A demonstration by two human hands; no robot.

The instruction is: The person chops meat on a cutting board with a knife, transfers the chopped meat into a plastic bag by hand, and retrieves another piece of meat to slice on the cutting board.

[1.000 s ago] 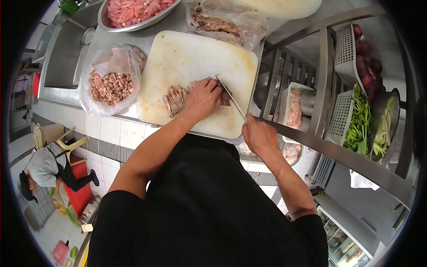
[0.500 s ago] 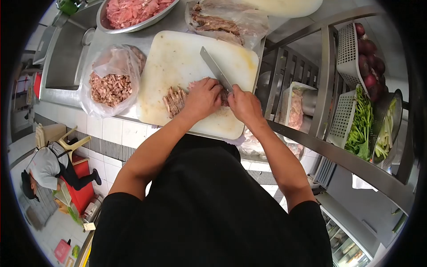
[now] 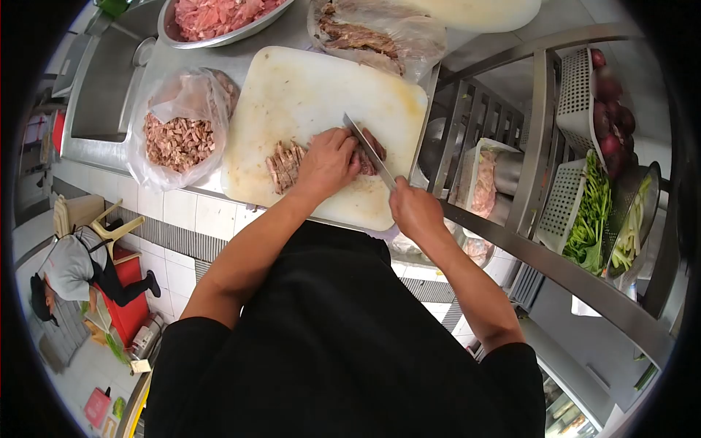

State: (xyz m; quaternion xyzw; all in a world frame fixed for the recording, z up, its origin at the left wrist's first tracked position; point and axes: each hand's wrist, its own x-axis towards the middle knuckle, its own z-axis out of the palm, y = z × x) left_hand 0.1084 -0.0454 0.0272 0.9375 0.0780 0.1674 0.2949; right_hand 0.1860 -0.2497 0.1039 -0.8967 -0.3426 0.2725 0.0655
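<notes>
My right hand (image 3: 415, 209) grips the handle of a knife (image 3: 363, 140), its blade slanting up and to the left over a white cutting board (image 3: 292, 87). Curled fingers of my left hand (image 3: 328, 162) press on a piece of cooked-looking meat, mostly hidden under them, right beside the blade. Cut meat (image 3: 376, 143) shows at the blade's right side. Left of my left hand lies a row of sliced meat strips (image 3: 285, 165). A clear plastic bag (image 3: 169, 106) of chopped meat (image 3: 179, 143) stands next to the board's left edge.
A metal bowl (image 3: 219, 41) of pink sliced meat and a plastic bag (image 3: 423, 40) with larger meat pieces sit behind the board. At right, a metal rack (image 3: 533, 139) stands near baskets of red onions (image 3: 612, 117) and greens (image 3: 588, 219). Another person (image 3: 69, 266) is at far left.
My right hand has drawn the knife back toward me and slightly right, and the blade now crosses the meat lower down. My left hand stays on the meat, with its fingers shifted slightly left.
</notes>
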